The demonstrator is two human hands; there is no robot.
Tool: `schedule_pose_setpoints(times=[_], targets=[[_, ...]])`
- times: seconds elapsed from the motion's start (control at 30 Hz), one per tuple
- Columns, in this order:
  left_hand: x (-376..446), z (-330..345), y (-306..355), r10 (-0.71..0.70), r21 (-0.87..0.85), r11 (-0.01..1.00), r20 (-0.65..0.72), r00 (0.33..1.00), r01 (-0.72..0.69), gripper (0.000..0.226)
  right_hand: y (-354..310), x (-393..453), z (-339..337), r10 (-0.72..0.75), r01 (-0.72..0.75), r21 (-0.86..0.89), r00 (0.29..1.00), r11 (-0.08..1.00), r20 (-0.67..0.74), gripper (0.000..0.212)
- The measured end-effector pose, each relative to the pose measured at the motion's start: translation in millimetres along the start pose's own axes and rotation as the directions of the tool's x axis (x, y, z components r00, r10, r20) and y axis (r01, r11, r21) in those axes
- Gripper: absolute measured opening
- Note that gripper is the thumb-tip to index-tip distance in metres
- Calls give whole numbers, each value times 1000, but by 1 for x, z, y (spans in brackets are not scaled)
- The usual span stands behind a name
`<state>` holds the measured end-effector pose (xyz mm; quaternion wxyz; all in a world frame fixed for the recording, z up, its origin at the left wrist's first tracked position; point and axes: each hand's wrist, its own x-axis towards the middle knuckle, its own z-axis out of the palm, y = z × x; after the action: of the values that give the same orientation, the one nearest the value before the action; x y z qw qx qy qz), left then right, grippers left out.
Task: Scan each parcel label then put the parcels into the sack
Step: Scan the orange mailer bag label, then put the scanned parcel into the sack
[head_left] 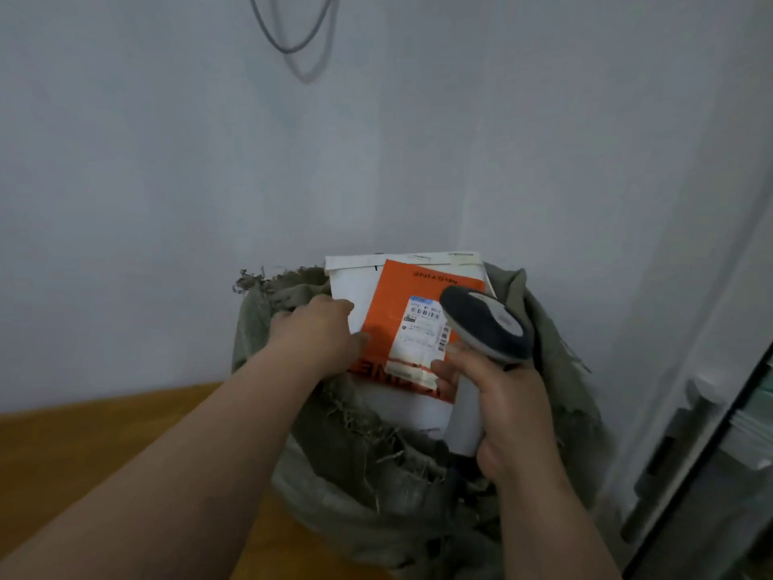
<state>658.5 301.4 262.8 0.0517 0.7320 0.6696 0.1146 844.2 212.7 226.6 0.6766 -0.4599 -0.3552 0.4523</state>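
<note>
Left hand (318, 332) grips the left edge of the white-and-orange parcel (387, 324), fingers curled over it — the parcel stands tilted in the mouth of the grey-green sack (334, 433), its label (422, 328) facing up. Right hand (508, 416) is clenched round the handle of the scanner (487, 324), whose head hovers just over the label's right side — possibly touching; too blurred to tell.

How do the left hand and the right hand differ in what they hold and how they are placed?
The left hand rests on the left edge of the parcel, while the right hand grips the handle of the scanner. The left hand lies farther from the camera, at the sack's far rim; the right hand is nearer, over the sack's mouth. Both are bare and reach over the sack.
</note>
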Motion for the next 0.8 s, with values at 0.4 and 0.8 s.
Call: schedule_pose_setpoints(times=[0.4, 0.8], targets=[[-50, -21, -36, -179, -401, 916, -460, 870, -24, 29, 7, -15, 22, -25, 44, -78, 971, 996, 236, 14], [-163, 48, -228, -621, -869, 451, -142, 771, 203, 28, 73, -116, 142, 117, -4, -228, 867, 974, 484, 23]])
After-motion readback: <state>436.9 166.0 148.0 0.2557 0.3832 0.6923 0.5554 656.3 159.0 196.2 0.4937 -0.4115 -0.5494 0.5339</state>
